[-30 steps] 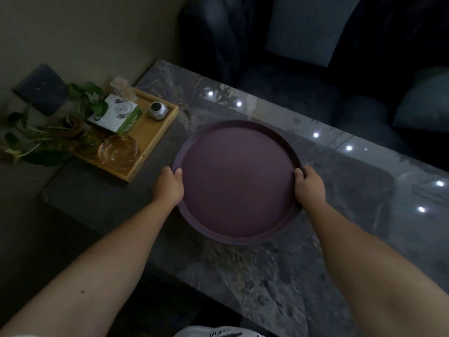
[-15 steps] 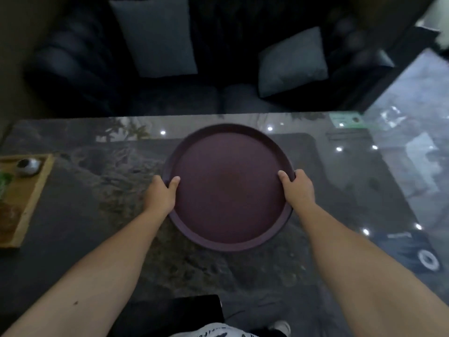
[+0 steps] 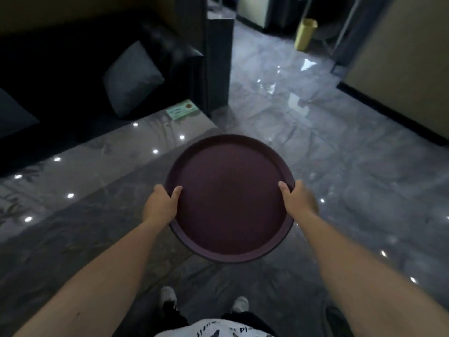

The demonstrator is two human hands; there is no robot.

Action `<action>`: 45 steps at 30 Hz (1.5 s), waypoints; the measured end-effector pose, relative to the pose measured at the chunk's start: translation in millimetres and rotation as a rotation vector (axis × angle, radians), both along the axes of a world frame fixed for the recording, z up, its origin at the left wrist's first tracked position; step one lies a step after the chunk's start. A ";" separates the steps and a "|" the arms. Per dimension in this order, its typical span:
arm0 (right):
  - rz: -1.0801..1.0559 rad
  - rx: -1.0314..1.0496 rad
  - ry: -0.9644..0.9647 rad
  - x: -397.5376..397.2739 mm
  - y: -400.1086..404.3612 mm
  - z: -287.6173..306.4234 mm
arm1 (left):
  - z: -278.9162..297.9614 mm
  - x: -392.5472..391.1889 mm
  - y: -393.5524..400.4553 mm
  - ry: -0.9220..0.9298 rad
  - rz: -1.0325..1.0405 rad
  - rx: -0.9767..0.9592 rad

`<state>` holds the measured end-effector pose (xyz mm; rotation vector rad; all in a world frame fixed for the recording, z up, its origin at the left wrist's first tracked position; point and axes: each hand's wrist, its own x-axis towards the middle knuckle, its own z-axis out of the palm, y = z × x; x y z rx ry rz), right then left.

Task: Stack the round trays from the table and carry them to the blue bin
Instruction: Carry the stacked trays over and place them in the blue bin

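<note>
Nearest, below both forearms: two feet in pale shoes (image 3: 168, 294) on the glossy grey floor (image 3: 340, 181), and a strip of white printed shirt at the bottom edge.

Left hand (image 3: 159, 206): clamped on the left rim of the round tray (image 3: 230, 198), thumb laid over the rim onto the inner face, remaining fingers hidden under the edge. Right hand (image 3: 300, 200): clamped on the right rim in the same way, thumb on top; slightly blurred. Hands are well apart, one on each side, with the tray spanning the gap between them.

Tray: dark maroon, circular, raised lip, held roughly level in the air. Nothing lies on it. Only one tray surface shows from above; whether more trays sit stacked beneath it cannot be told. Its left part overlaps the corner of the table (image 3: 73, 203); its right part hangs over open floor.

Left of the left hand: dark marble-patterned table top, glossy, with small bright ceiling-light reflections scattered across it.

Beyond the left hand, at the far table edge: a small green card (image 3: 181, 110) lying flat. Behind that, a black sofa (image 3: 60, 76) with a grey cushion (image 3: 132, 80) leaning on its arm.

Beyond the tray: a dark upright pillar (image 3: 217, 57).

Far beyond the right hand: a yellow bin (image 3: 305, 34) standing on the floor, and a tan wall panel (image 3: 401, 57) with dark skirting at right.
</note>
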<state>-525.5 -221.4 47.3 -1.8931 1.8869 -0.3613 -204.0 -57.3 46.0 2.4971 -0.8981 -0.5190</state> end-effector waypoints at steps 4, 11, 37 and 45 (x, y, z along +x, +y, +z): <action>-0.140 0.022 0.038 -78.8 -10.6 0.9 | 4.9 -62.0 -55.9 0.024 -0.150 0.004; -0.382 0.108 0.027 -164.6 -29.8 -8.7 | 2.5 -132.3 -152.9 0.011 -0.392 0.069; -0.569 0.129 0.130 -338.4 -303.2 -20.7 | -31.2 -307.0 -505.7 -0.064 -0.598 0.122; -0.407 0.089 0.163 -353.5 -451.2 2.2 | -7.7 -323.9 -586.3 -0.088 -0.423 0.131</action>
